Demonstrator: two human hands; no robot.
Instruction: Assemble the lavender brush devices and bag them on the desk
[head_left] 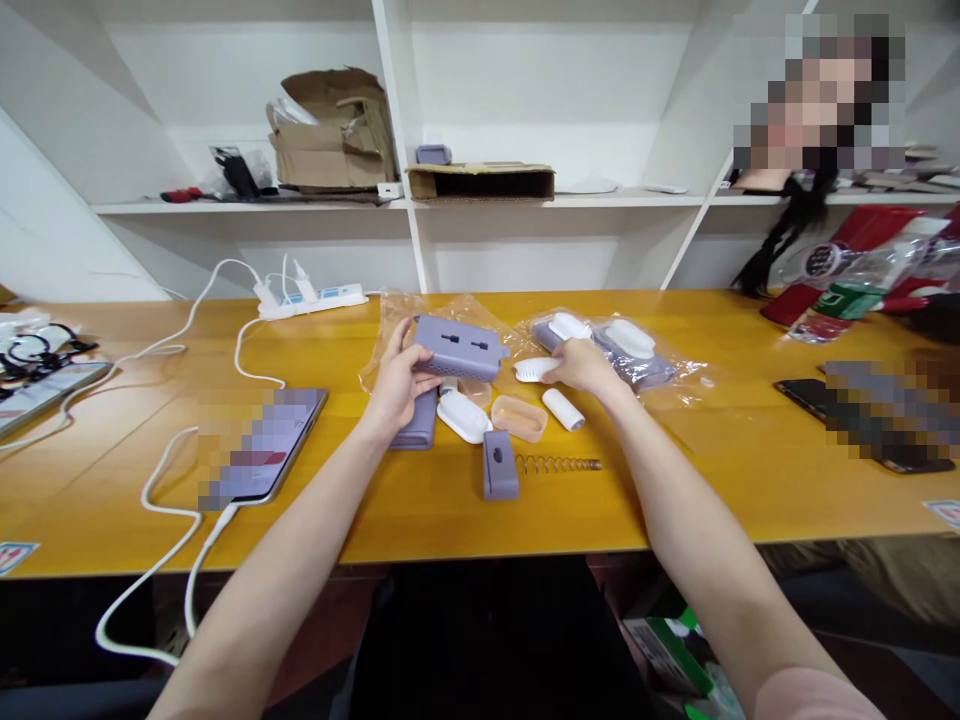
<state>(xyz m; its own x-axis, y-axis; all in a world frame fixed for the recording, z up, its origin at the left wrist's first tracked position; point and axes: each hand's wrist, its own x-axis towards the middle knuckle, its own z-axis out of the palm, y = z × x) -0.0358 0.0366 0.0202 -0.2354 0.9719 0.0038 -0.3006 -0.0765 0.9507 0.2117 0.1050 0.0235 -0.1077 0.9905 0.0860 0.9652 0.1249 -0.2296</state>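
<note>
"What are the hands doing?"

"The left hand (394, 385) is gripping a lilac plastic housing (456, 348), and the right hand (585, 365) is closing over a white comb (534, 369)."

"What's lying nearby?"

"One steel spring (559, 463), one peach tray (519, 418) and two loose lilac pieces (500, 465) are resting on a yellow wooden table (750, 500)."

"And the room?"

"White shelves (555, 200) are standing behind, with one power strip (311, 302) lying at the table's back edge."
</note>
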